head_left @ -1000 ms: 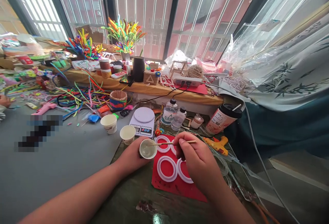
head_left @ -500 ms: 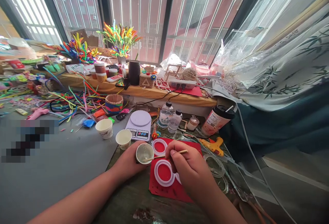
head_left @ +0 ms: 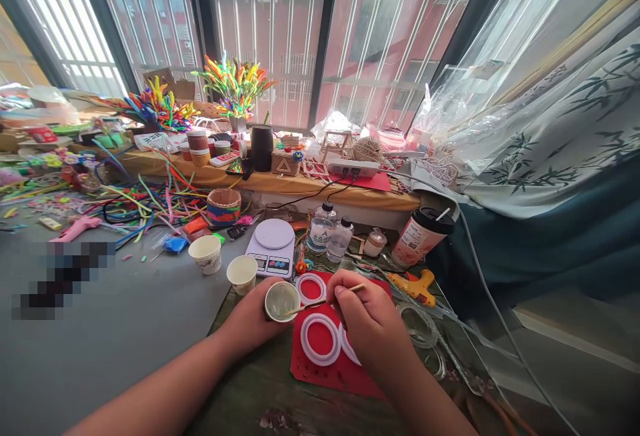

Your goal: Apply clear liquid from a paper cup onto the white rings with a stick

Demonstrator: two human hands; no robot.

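My left hand is wrapped round a paper cup, tilted so that its inside shows a clear, shiny liquid. Between the fingers of my right hand is a thin wooden stick, its far end dipping into the cup at the right side of the rim. Under and beside my right hand lies a red sheet bearing white ring-shaped molds. One ring is partly covered by my right hand. Another paper cup stands just behind my left hand.
A white kitchen scale stands behind the cups, with two clear bottles beside it. To the right are a yellow glue gun and a lidded drink cup. Colourful pipe cleaners spread over the left side. A further paper cup stands nearby.
The stick's tip has shifted toward the right of the cup's inside, and my right hand has moved very slightly. The whole view has dipped a little. Both hands keep their hold.
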